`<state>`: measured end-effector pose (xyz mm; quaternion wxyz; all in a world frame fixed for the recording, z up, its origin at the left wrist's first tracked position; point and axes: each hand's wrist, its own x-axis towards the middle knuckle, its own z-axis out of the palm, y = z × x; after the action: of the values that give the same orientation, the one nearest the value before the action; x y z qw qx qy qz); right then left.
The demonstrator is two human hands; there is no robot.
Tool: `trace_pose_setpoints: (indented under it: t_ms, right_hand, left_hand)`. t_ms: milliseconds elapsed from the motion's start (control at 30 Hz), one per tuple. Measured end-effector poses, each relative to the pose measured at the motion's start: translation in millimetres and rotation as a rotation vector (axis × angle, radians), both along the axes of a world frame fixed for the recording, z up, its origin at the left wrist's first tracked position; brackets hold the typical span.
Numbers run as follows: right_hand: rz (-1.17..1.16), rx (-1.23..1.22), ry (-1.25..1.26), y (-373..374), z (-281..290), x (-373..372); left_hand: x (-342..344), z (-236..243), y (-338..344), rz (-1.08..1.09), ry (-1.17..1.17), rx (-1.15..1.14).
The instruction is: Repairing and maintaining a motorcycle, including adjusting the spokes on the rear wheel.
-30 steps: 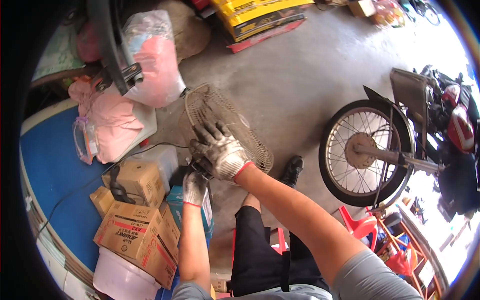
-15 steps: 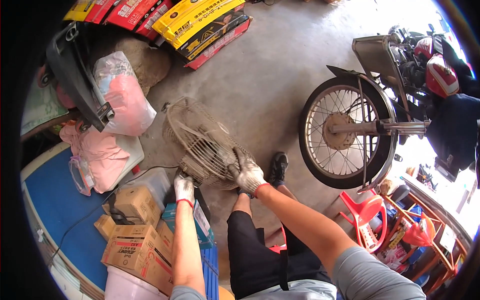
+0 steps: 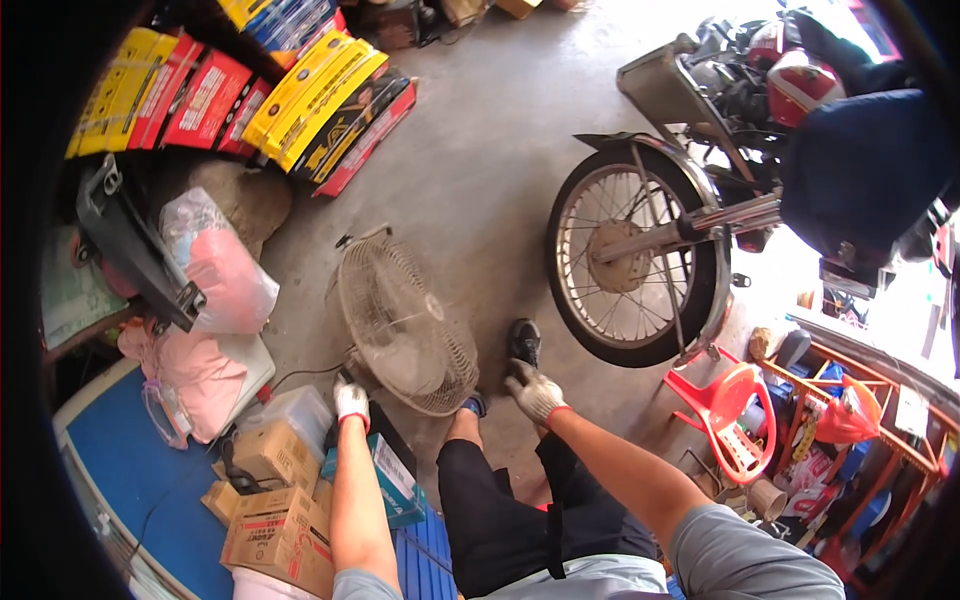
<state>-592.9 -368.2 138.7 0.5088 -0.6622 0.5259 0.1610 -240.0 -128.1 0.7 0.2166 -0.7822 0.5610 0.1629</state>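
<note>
A dusty wire-caged fan (image 3: pixel 400 310) stands on the floor ahead of me, its cord running off to the left. My left hand (image 3: pixel 350 398), in a grey-dipped knit glove, is at the lower left of the fan, fingers curled on something I cannot make out by its base. My right hand (image 3: pixel 535 393), gloved likewise, hangs to the right of the cage, apart from it, with loosely bent fingers and nothing in them. One shoe (image 3: pixel 523 345) shows just beyond it.
A motorcycle front wheel (image 3: pixel 615 255) fills the right, near a red plastic chair (image 3: pixel 715 405) and a cluttered orange rack (image 3: pixel 870 450). On the left are cardboard boxes (image 3: pixel 275 535), a blue board (image 3: pixel 150 470), pink bags (image 3: pixel 215 300) and stacked yellow-red boxes (image 3: pixel 300 100).
My right hand has let go of the cage and moved right. The fan has been turned and now stands lower in view, as my view shifted.
</note>
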Motion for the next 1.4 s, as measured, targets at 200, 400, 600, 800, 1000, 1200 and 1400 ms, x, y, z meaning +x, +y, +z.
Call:
trace_pose_setpoints:
  t_ms: [200, 400, 600, 800, 1000, 1200, 1400]
  right_hand:
    - [-0.192, 0.06, 0.49, -2.0, 37.4, -157.0]
    - [-0.232, 0.04, 0.577, 38.7, 108.7, -245.2]
    - [-0.389, 0.139, 0.592, 111.4, 166.7, -306.4]
    - [-0.429, 0.343, 0.705, 180.8, 214.9, -359.1]
    - [-0.373, 0.293, 0.617, 145.6, 213.3, -386.5]
    - [-0.345, 0.06, 0.45, 53.0, 175.9, -448.6]
    - [-0.783, 0.033, 0.254, -12.9, 163.5, -534.1]
  left_hand:
    - [-36.5, 6.0, -23.4, 1.163, 0.672, -0.498]
    - [-46.4, -5.5, -24.3, 1.071, 0.512, -0.3]
    - [-31.7, 3.0, 7.4, 0.201, 0.253, 0.164]
    - [-114.9, 128.3, -39.8, 0.902, 0.924, 0.051]
    - [-162.0, 171.9, -15.2, 1.161, 1.092, -0.07]
    - [-241.5, 241.0, -61.0, 0.906, 0.969, 0.054]
    - [-385.3, 321.0, -124.0, 0.578, 0.798, 0.095]
